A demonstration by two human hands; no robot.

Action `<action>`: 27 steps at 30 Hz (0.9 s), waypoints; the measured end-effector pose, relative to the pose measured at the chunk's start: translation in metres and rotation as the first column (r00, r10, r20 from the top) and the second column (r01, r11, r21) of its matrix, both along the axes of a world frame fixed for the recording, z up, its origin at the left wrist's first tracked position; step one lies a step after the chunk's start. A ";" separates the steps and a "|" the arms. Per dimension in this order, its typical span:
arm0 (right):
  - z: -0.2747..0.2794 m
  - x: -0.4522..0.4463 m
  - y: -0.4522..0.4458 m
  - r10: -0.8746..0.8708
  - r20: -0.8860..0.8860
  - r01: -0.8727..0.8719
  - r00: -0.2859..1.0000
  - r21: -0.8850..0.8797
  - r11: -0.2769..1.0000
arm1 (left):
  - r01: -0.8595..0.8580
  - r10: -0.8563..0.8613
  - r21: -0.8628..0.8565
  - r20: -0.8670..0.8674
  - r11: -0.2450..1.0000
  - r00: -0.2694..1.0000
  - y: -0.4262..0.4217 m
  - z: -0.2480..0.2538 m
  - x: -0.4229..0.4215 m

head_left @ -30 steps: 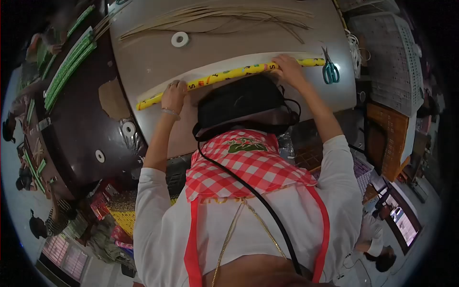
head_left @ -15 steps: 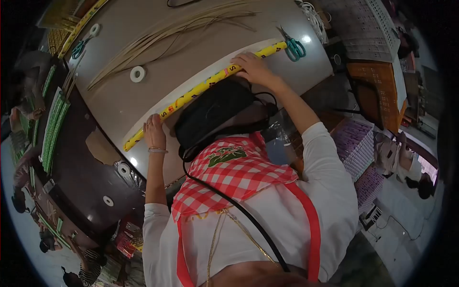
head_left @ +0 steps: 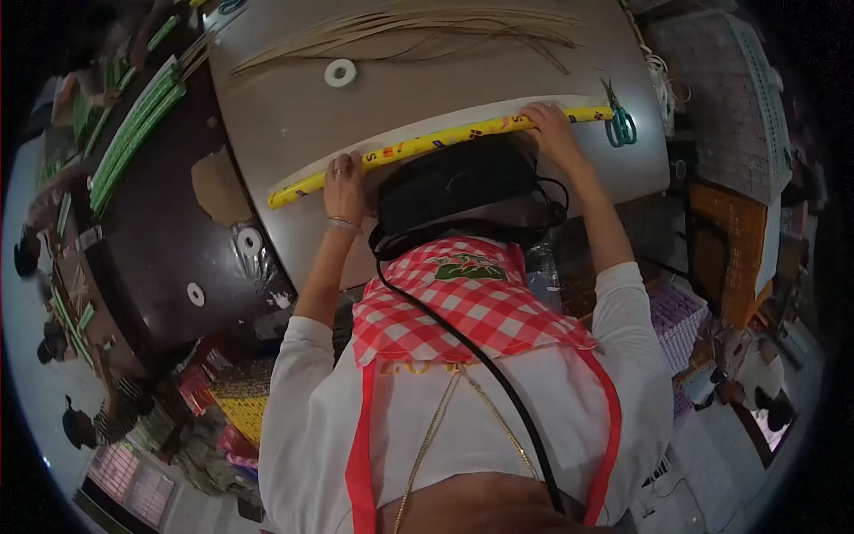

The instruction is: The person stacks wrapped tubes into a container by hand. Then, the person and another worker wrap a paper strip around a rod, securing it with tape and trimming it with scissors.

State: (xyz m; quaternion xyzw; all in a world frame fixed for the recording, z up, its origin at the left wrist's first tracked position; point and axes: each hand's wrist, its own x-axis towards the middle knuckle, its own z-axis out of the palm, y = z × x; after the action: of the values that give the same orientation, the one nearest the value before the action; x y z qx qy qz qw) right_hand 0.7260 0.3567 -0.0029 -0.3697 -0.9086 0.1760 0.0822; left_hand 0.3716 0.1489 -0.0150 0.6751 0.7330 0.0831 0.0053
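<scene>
A long, thin roll of yellow patterned paper point(head_left: 454, 136) lies slantwise on the table in front of me. A pale strip point(head_left: 418, 123), seemingly the sheet's loose edge, shows along its far side. My left hand point(head_left: 344, 185) is closed over the roll toward its left end, fingers bent on top. Toward the right end my right hand point(head_left: 553, 133) grips it too, its thumb side partly hidden. Teal-handled scissors point(head_left: 622, 129) lie just beyond the roll's right tip. A black bag point(head_left: 458, 185) sits between my forearms, close behind the roll.
A white tape roll point(head_left: 340, 73) and long, thin tan strips point(head_left: 400, 34) lie on the far table point(head_left: 285, 107). At left, a dark table point(head_left: 160, 258) bears green rolls point(head_left: 138, 133) and more tape. Other people point(head_left: 111, 414) work at the left edge. A white crate point(head_left: 712, 98) stands right.
My view has turned, so the table and roll appear more level and shifted right. Both hands stay on the roll; my left hand sits slightly farther from its left tip.
</scene>
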 end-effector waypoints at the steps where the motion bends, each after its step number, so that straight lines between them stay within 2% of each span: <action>1: 0.005 -0.001 -0.001 -0.018 0.031 0.019 0.999 -0.015 1.000 | -0.031 0.031 -0.022 -0.007 0.999 1.000 0.001 0.005 0.007; 4: 0.011 -0.002 -0.002 -0.007 0.001 0.007 1.000 -0.027 1.000 | -0.067 0.067 0.001 0.033 0.998 0.997 0.000 0.005 0.011; 5: 0.011 -0.001 -0.002 0.025 -0.010 -0.025 1.000 -0.030 0.999 | -0.046 0.047 0.035 -0.026 0.998 0.999 -0.002 0.003 0.010; 7: 0.009 -0.001 0.000 0.014 0.001 -0.014 1.000 0.016 1.000 | -0.085 0.085 0.039 -0.013 0.996 0.996 0.000 -0.001 0.012; 8: 0.010 0.000 0.001 0.008 0.012 -0.008 1.000 -0.018 1.000 | -0.060 0.065 0.122 -0.036 0.991 0.997 -0.001 -0.005 0.010; 12: 0.011 -0.002 0.000 -0.010 0.016 0.011 1.000 -0.065 0.998 | -0.091 0.091 0.117 0.005 0.989 0.996 0.000 0.000 0.011; 14: 0.008 -0.002 0.002 0.018 0.014 -0.018 1.000 -0.039 0.999 | -0.174 0.161 0.073 0.156 0.982 0.975 0.002 -0.001 0.012; 17: 0.016 -0.005 -0.001 0.036 0.034 -0.037 0.999 0.016 0.999 | -0.162 0.140 0.121 0.174 0.979 0.975 0.002 -0.002 0.010; 19: 0.016 -0.005 0.001 0.046 -0.022 -0.047 0.999 -0.027 0.999 | -0.128 0.101 0.132 0.193 0.983 0.976 0.003 0.001 0.010; 24: 0.012 0.000 0.001 0.024 0.033 -0.027 0.999 0.085 0.996 | -0.114 0.092 0.101 0.197 0.988 0.976 0.006 0.003 0.008; 26: 0.024 -0.006 -0.003 0.022 0.042 -0.022 0.999 0.006 1.000 | -0.118 0.098 0.102 0.183 0.988 0.978 0.005 0.002 0.008; 27: 0.024 -0.006 -0.002 -0.004 0.056 0.003 0.998 0.021 1.000 | -0.118 0.100 0.096 0.174 0.988 0.980 0.005 0.001 0.007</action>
State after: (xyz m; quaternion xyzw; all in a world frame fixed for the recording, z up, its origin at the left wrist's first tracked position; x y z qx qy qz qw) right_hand 0.7204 0.3544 0.0215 -0.3751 -0.9117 0.1560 0.0611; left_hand 0.3789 0.1541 -0.0139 0.6237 0.7604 0.1790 0.0271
